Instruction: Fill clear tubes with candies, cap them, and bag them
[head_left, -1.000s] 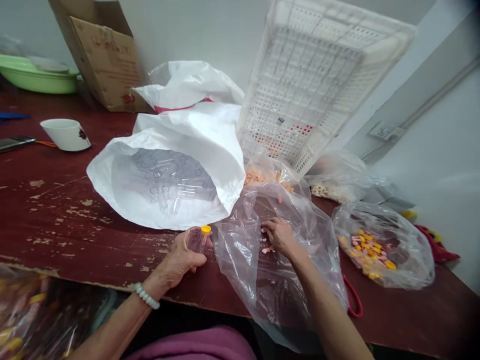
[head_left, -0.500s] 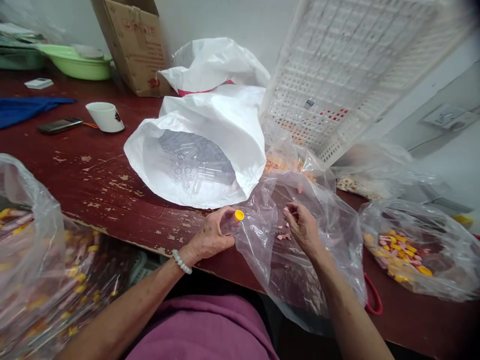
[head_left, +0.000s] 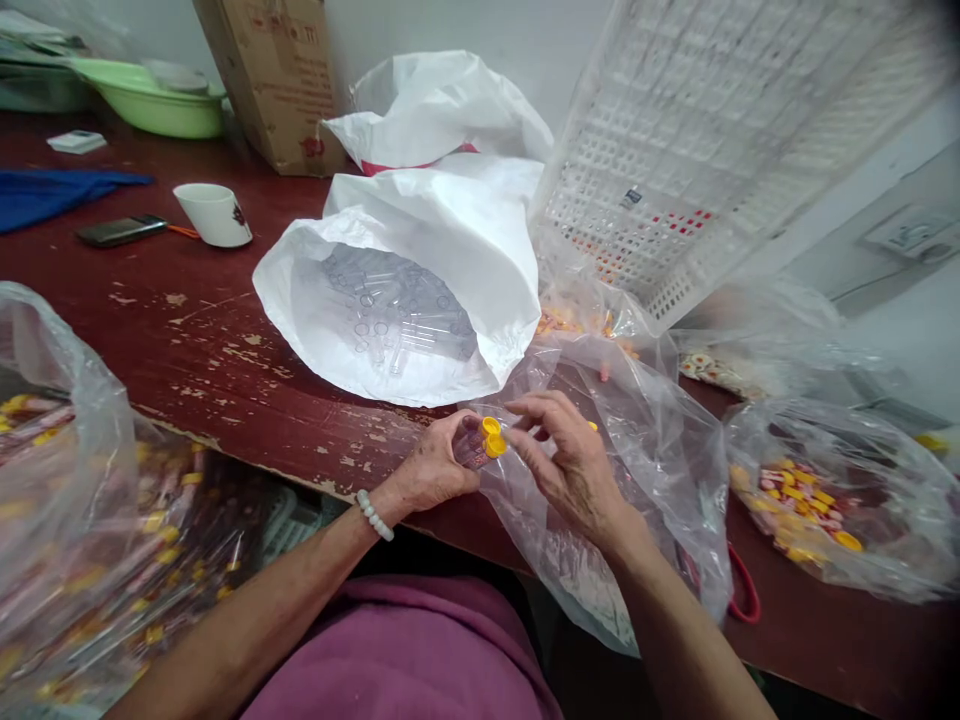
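Observation:
My left hand (head_left: 439, 462) is closed around clear plastic tubes (head_left: 470, 447) above the table's front edge. Two round yellow caps (head_left: 493, 438) show at their upper ends; the fingers cover much of the tubes. Just to the right, my right hand (head_left: 561, 462) has thumb and forefinger apart, with the tips close to the caps. A small yellow piece (head_left: 593, 427) shows past its far edge; whether the hand touches it I cannot tell. A clear plastic bag (head_left: 645, 470) lies beneath the right hand. Behind the left hand, a white sack (head_left: 300, 345) lies open with many clear tubes (head_left: 412, 315) inside.
A clear bag of yellow and pink pieces (head_left: 799, 495) sits at right, near a red handle (head_left: 744, 585). Filled yellow-capped tubes (head_left: 161, 560) are at lower left. A white plastic basket (head_left: 675, 150) leans behind. A cup (head_left: 212, 215) and a phone (head_left: 120, 231) stand at left.
My right hand has moved left from the small pink pieces on the table to the caps by my left hand. Two yellow caps now show where one did. The view has shifted slightly.

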